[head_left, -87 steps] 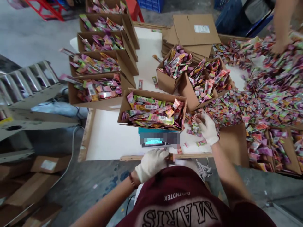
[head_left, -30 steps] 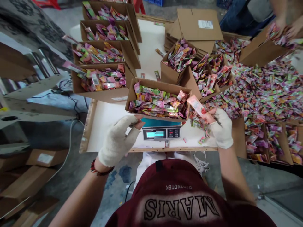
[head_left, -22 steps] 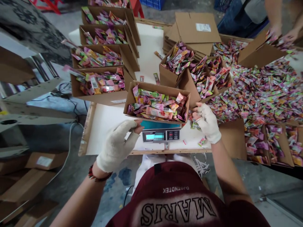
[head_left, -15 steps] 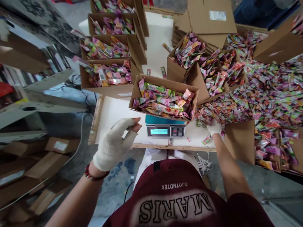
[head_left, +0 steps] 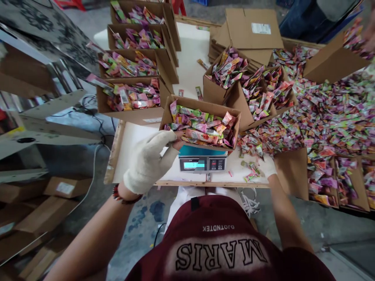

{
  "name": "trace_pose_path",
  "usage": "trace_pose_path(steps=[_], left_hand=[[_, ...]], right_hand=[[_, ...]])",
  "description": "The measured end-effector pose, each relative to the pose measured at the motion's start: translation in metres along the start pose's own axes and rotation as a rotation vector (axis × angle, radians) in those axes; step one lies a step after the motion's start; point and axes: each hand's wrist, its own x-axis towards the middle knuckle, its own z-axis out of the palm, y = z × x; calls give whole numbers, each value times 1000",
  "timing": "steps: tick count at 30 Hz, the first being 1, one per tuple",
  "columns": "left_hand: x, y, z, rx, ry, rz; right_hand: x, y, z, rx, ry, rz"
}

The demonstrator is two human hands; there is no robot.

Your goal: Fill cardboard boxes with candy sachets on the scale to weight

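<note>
An open cardboard box (head_left: 202,145) full of wrapped candy sticks (head_left: 202,124) rests on a digital scale (head_left: 202,164) with a lit display. My left hand (head_left: 150,162), in a white glove with bare fingertips, is at the box's front left corner. Its fingers reach forward with the thumb below; whether they touch the cardboard I cannot tell. Right of the scale, my right hand (head_left: 267,167), also gloved, is low at the near edge of the loose candy pile (head_left: 319,117). Its fingers are blurred among a few sticks.
Several filled boxes (head_left: 131,114) stand in a row at the left, others (head_left: 222,93) behind the scale. Flattened cartons (head_left: 252,39) lie at the back. A cardboard flap (head_left: 290,171) rises beside my right hand. Another person's hand (head_left: 368,37) is at a tilted box (head_left: 334,60).
My left hand has moved right and forward to the box's front corner. My right hand stays by the pile's edge, where more sticks now lie on the table. The tilted box at far right has shifted.
</note>
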Motion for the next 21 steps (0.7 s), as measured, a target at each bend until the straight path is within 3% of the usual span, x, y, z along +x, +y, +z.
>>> trace_pose_path(steps=[5, 9, 12, 14, 17, 21], left_hand=[[11, 5, 5, 14, 5, -18], [16, 13, 8, -5, 1, -24], [15, 20, 8, 8, 30, 3], [13, 22, 9, 23, 49, 53], [14, 18, 15, 57, -14, 205], [39, 14, 38, 106, -142, 406]], right_hand=[[6, -6, -30, 8, 116, 44], [24, -66, -39, 35, 161, -136], [41, -121, -33, 36, 67, -339], [45, -134, -32, 14, 22, -398], [33, -102, -50, -119, 123, -262], [-17, -19, -102, -423, 318, 341]])
